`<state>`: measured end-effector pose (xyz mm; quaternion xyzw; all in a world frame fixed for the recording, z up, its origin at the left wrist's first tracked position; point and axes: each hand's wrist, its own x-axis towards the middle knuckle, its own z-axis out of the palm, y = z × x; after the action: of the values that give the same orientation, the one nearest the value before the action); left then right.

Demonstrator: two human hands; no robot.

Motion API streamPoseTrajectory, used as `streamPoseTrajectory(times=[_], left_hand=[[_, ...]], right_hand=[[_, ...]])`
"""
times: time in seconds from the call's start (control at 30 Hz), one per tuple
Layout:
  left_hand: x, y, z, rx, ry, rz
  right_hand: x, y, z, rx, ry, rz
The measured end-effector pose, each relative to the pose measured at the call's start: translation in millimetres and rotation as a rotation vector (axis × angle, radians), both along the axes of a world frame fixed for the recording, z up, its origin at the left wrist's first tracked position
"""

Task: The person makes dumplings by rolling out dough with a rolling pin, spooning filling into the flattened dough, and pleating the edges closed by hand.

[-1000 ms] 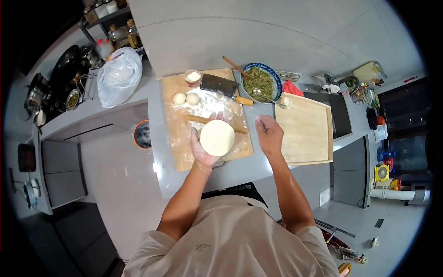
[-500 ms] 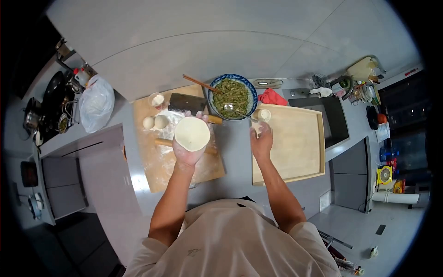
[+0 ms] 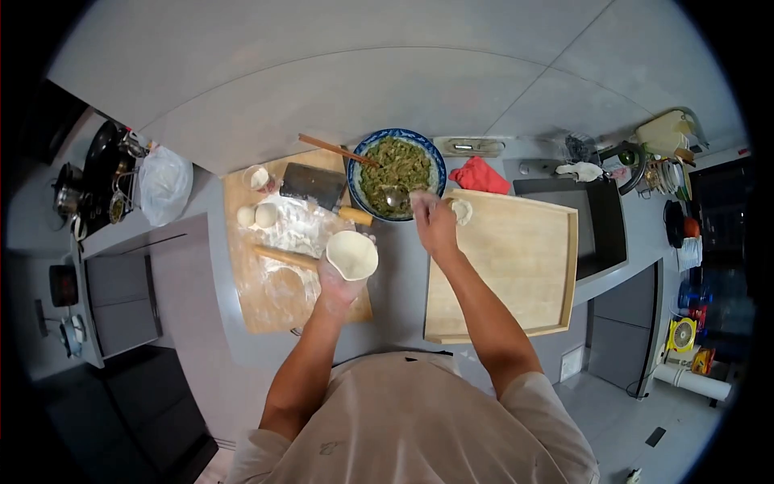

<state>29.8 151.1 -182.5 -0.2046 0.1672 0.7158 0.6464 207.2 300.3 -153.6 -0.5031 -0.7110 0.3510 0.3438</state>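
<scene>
My left hand (image 3: 339,282) holds a round dough wrapper (image 3: 352,256) on its palm, above the right part of a floury wooden board (image 3: 242,306). The wrapper dips a little in the middle. At the right rim of a blue-patterned bowl (image 3: 438,153), my right hand (image 3: 435,224) has its fingers closed on a spoon (image 3: 394,196), whose handle they hide. The spoon's head rests in chopped green filling (image 3: 395,165). Just right of that hand, a small pleated dough piece (image 3: 461,211) sits in the corner of a shallow wooden tray (image 3: 500,274).
On the board are a rolling pin (image 3: 286,258), a cleaver (image 3: 313,185), two dough balls (image 3: 256,215) and a small cup of flour (image 3: 260,178). Chopsticks (image 3: 334,149) lean on the bowl. A red cloth (image 3: 480,176) lies beside the sink (image 3: 601,218).
My right hand has moved from the dough piece at the tray's corner to the spoon at the bowl's rim. My left hand, still bearing the wrapper, is slightly lower and farther right.
</scene>
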Motion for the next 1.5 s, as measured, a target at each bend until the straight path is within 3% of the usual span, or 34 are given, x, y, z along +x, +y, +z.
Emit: streamPoseTrajectory(times=[0.03,0.1,0.2,0.37,0.47,0.57,0.7,0.77,1.0,1.07,1.27,1.5], left_hand=[[0.0,2.6,1.1,0.012,0.020,-0.024],[0.3,7.1,-1.1,0.018,0.005,-0.021],[2.5,7.7,-8.2,0.031,-0.021,-0.023],[-1.9,8.7,-13.4,0.114,-0.022,-0.047],[-5.2,9.0,-10.7,0.028,-0.016,-0.030],[-7.5,7.1,-27.1,0.041,-0.072,-0.029],[-2.2,9.2,-35.9,0.082,-0.028,-0.055],[0.0,10.5,-36.8,0.087,-0.029,-0.054],[16.0,17.5,-51.0,-0.069,0.097,-0.128],[21.5,22.0,-52.3,-0.092,0.097,-0.125],[35.5,36.3,-45.0,-0.104,0.165,-0.135],[37.3,70.7,-44.9,-0.106,0.065,-0.105]], right_hand=[[0.6,-5.5,-1.8,0.003,-0.002,0.002],[4.5,-18.3,-10.0,0.269,-0.090,0.347],[3.5,2.0,-26.8,0.380,-0.261,0.295],[20.0,-0.7,-4.6,0.512,-0.215,0.126],[19.4,-3.5,-16.7,0.401,-0.334,-0.016],[-7.7,-21.6,-3.7,0.084,-0.256,-0.079],[1.8,-19.0,-2.1,0.074,-0.153,-0.046],[12.8,-13.1,5.2,0.157,-0.107,0.086],[23.3,7.1,-15.3,0.247,-0.206,0.264],[32.6,9.0,-24.7,0.031,-0.076,0.155],[39.7,1.6,-33.7,-0.272,0.079,0.050],[49.8,-41.0,-23.9,-0.359,0.346,0.026]])
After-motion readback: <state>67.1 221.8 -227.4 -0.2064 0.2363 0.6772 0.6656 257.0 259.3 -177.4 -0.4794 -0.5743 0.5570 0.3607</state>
